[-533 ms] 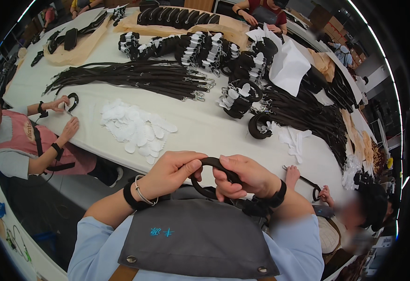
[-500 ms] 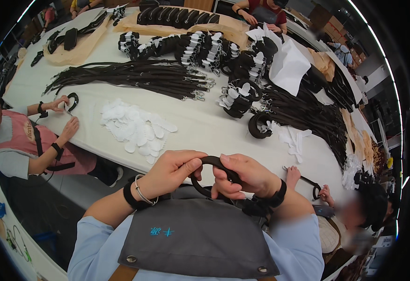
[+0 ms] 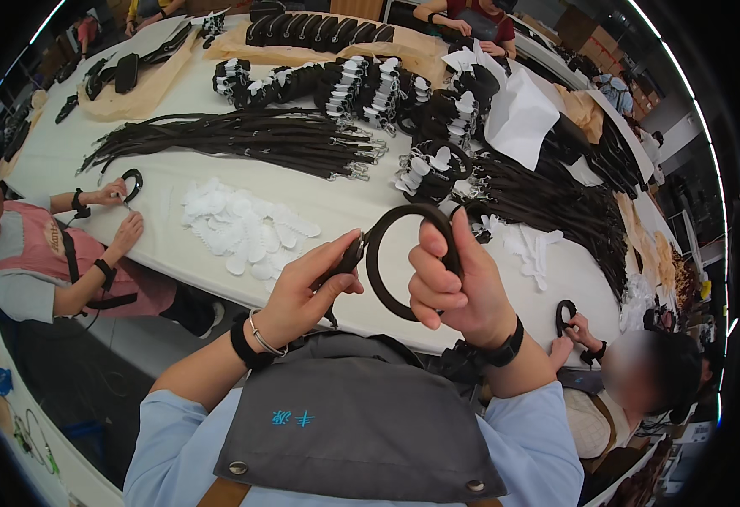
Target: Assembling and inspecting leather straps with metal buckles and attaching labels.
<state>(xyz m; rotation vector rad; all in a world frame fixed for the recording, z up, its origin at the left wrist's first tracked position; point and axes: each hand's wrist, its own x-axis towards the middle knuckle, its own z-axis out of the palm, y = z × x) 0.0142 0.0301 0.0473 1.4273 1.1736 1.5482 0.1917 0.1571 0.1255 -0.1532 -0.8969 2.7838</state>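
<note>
A coiled black strap is held up between my two hands, above the near edge of the table. My right hand grips the right side of the round coil, its fingers wrapped through it and the thumb up outside. My left hand pinches an end part of the strap at the coil's left, where a small shiny bit shows. Short dark strap hangs below my left fingers. Beyond my left hand lies a loose pile of white scallop-edged pieces. Behind the coil, another coiled black strap sits on the table.
Long black straps with metal clips lie across the white table; more straps spread at right. Coiled straps with white pieces stand in rows behind. Co-workers handle black coils at left and right.
Both hands have risen and moved forward, spreading a little apart. The strap's coil now shows as a wide round loop. The co-worker at right now holds a coil instead of a stretched strap.
</note>
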